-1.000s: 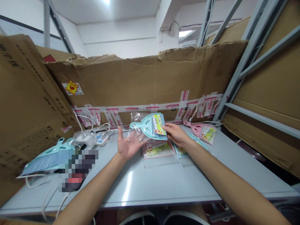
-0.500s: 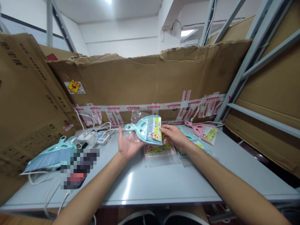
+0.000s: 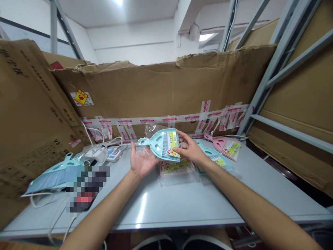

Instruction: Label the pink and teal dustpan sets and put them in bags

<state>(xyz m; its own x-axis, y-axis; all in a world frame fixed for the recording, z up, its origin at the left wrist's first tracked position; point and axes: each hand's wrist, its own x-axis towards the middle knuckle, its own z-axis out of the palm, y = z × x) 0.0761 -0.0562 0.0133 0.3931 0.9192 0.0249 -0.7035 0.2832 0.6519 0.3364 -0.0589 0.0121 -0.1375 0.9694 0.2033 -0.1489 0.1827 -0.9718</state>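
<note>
My right hand [image 3: 189, 150] grips the right edge of a teal plastic dustpan [image 3: 156, 145], pinching it at its printed card label [image 3: 173, 147]. The dustpan sits in a clear plastic bag [image 3: 151, 130] and tilts with its handle to the left. My left hand [image 3: 142, 161] is open, palm up, its fingertips just below the bag's lower edge. Under both hands, a flat packaged item with a red and yellow card [image 3: 177, 168] lies on the grey table [image 3: 169, 205].
A bagged teal dustpan [image 3: 213, 159] and a pink one [image 3: 223, 147] lie to the right. A teal dustpan with bristles [image 3: 53, 178] lies left, by a pixelated patch [image 3: 87, 189], white cables and a digital meter [image 3: 113, 155]. Taped cardboard [image 3: 166, 90] stands behind.
The held dustpan has swung slightly, and my right hand has shifted left along it, its fingers now over the card. More of the bagged teal dustpan on the right shows.
</note>
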